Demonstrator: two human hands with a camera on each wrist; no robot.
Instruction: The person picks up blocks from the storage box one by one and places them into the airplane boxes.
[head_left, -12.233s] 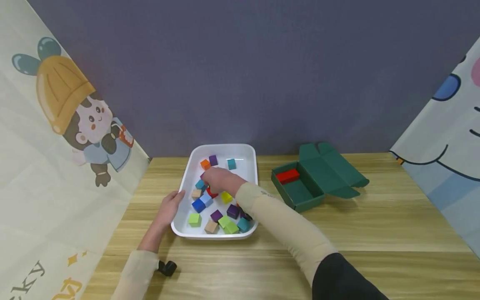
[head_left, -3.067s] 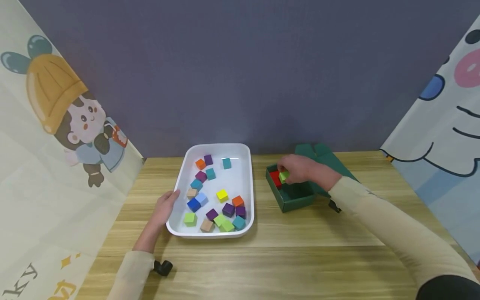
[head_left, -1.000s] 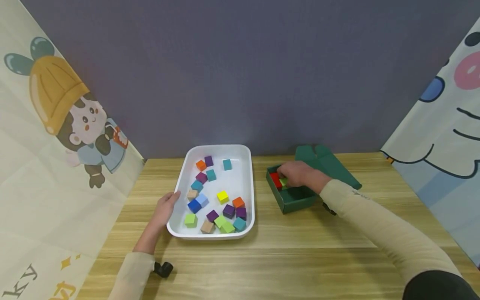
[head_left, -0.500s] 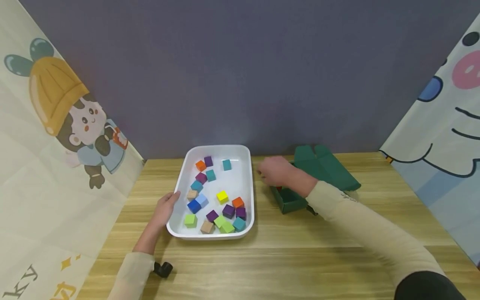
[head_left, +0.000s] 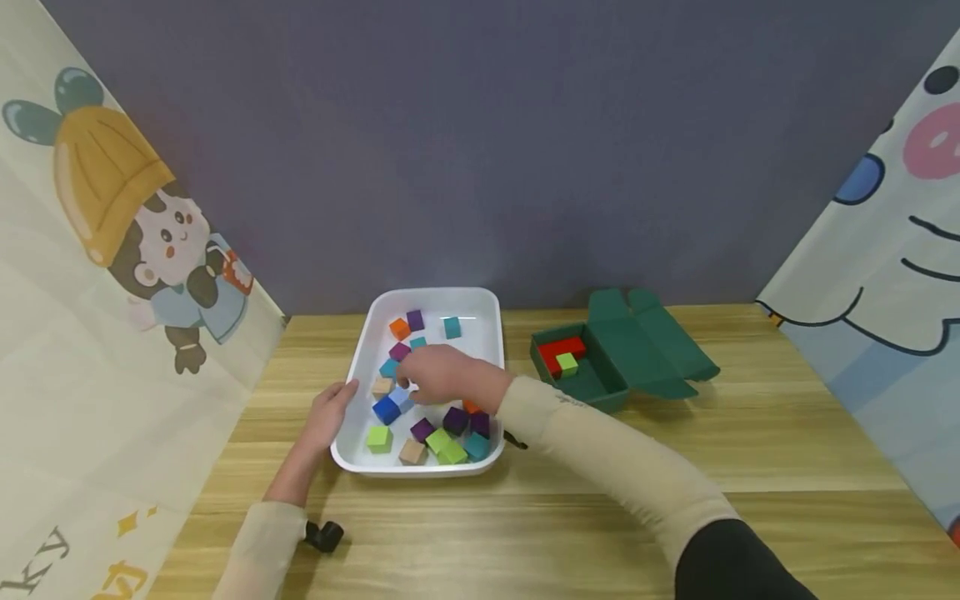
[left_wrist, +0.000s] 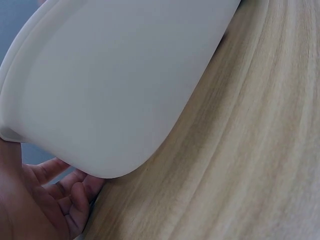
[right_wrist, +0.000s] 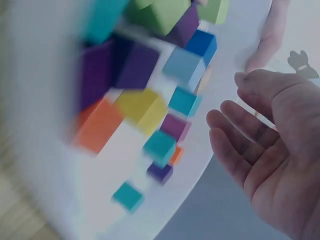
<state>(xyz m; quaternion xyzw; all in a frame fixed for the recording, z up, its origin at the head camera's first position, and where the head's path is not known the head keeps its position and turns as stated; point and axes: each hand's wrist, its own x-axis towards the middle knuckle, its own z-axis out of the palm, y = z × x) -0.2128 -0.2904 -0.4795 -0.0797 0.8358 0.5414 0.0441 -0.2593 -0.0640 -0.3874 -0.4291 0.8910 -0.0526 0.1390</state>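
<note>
At the far left I have a printed cartoon figure [head_left: 176, 242] on a pale wall sheet, then a cream sleeve [head_left: 258, 542] with a black wrist mount [head_left: 324, 536]. My left hand [head_left: 330, 414] grips the white tray [head_left: 480, 337] by its left side, thumb on the rim and fingers curled in below it. In the tray's left part I pick out a lime cube [head_left: 379, 439] near the front corner, a blue cube [head_left: 386, 409] beside a pale blue cube [head_left: 402, 399], and a tan cube [head_left: 412, 452] at the front. Toward the back, an orange cube [head_left: 400, 328] sits just beside a purple cube [head_left: 416, 320], with a teal cube [head_left: 452, 327] apart on their right.

My right hand [head_left: 438, 375] hangs over the middle of the tray, fingers released — loosely bent, grasping nothing I can see. It covers the yellow cube [right_wrist: 142, 110] from the head camera, but my right wrist view shows it. A dark purple cube [head_left: 455, 420] lies near the tray's front right.

Well apart across the wooden table [head_left: 570, 533], the green box [head_left: 592, 385] stands open. Red blocks [head_left: 573, 345] form an L along its back and left walls, and a lime block [head_left: 567, 364] sits in the crook — the lid [head_left: 652, 350] lies folded back to the right
</note>
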